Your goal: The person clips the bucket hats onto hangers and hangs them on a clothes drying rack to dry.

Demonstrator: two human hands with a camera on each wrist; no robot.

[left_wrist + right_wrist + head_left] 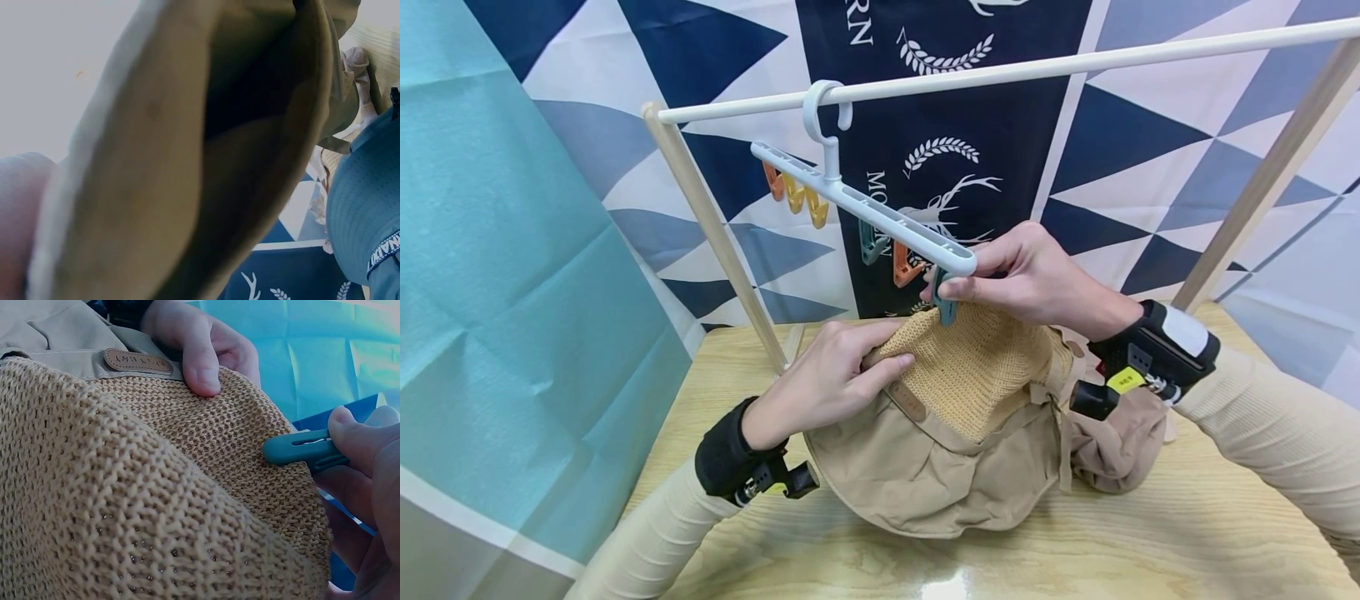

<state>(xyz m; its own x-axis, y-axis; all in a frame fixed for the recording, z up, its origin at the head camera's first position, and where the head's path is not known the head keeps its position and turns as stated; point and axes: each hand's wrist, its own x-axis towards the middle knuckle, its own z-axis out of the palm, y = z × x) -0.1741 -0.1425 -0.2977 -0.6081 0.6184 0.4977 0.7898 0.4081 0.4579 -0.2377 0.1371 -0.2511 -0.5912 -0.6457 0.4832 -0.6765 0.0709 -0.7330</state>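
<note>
A beige sun hat with a yellow knit crown (977, 367) and a khaki cloth brim (925, 483) hangs between both hands, over the table. My left hand (831, 375) pinches the hat near its leather tag (139, 361), thumb on the knit. My right hand (1037, 279) grips a teal clothespin (946, 304) at the near end of a pale blue clip hanger (880, 212). In the right wrist view the clothespin's tip (281, 450) overlaps the knit edge; whether it clamps there, I cannot tell. Brim cloth, close and blurred, fills much of the left wrist view.
The hanger hooks over a white rod (1037, 75) on a wooden rack (715, 233). Several orange, yellow and teal clothespins (816, 208) hang from it. Behind the hat, a brownish-pink cloth item (1120, 442) lies on the wooden table (850, 558). Teal cloth (527, 292) stands at left.
</note>
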